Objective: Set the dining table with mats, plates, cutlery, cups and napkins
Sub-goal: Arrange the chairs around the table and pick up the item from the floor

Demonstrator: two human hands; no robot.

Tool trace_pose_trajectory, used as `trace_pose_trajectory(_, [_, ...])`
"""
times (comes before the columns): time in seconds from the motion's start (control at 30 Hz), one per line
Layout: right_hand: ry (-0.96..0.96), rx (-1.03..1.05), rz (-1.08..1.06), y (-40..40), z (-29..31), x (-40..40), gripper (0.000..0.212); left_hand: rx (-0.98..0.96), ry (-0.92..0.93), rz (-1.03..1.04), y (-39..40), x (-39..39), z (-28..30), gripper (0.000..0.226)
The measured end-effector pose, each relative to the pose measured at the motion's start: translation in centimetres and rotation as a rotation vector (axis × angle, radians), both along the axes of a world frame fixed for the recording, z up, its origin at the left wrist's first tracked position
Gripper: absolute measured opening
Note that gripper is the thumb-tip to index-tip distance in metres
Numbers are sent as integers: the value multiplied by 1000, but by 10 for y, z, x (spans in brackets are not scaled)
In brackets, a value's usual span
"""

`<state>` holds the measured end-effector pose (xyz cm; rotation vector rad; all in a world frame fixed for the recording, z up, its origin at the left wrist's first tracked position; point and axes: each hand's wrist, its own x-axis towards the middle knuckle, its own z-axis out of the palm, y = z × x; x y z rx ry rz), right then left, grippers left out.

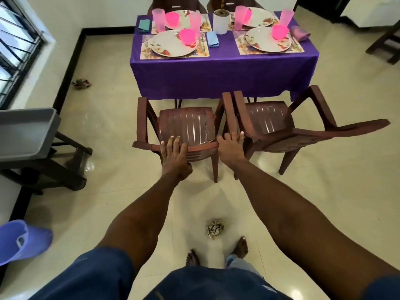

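A table under a purple cloth [223,72] stands ahead, set with floral mats [149,53], plates [171,45], pink bowls [187,36], pink cups [158,19] and folded napkins [212,39]. Cutlery [202,43] lies on the near left mat. Two brown plastic chairs face the table. My left hand [175,154] grips the top of the left chair's backrest [186,126]. My right hand [231,146] holds the armrest of the right chair [281,126], where the two chairs meet.
A white cylinder [221,21] stands at the table's middle. A grey tub [26,131] on a dark stand is at left, a purple bucket [23,241] at lower left. A crumpled scrap [215,229] lies on the tiled floor by my feet.
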<state>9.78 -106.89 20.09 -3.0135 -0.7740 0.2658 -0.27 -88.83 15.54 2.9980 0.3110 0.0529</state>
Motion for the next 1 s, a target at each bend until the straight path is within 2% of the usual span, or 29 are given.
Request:
trace_pose_trajectory(0.2, [78,0,-13,3,-4,5,47,-46,81,30,0,0,7,74])
trace_pose_trajectory(0.33, [114,-70,33,-5,-2,3,82,-73,178,11,0,2,20,90])
trace_pose_trajectory(0.4, [61,-67,57,-12,-10,-6,90,-71,167,62,-5,-3,23,99])
trace_pose_trajectory(0.53, [-155,130,133,-43,-43,-40,86,-68,-79,211,-50,-43,-2,92])
trace_pose_trajectory(0.6, [-162,174,174,-61,-63,-59,81,-95,-7,209,-81,-68,-29,90])
trace_pose_trajectory(0.77, [65,122,155,-116,-132,-94,80,-180,266,206,-143,-114,-93,86])
trace_pose_trajectory(0.9, [286,-35,80,-150,-194,-116,76,-267,363,208,-168,-133,-147,74])
trace_pose_trajectory(1.0, [418,-65,27,-165,-248,-132,69,-341,427,252,-175,-147,-203,66])
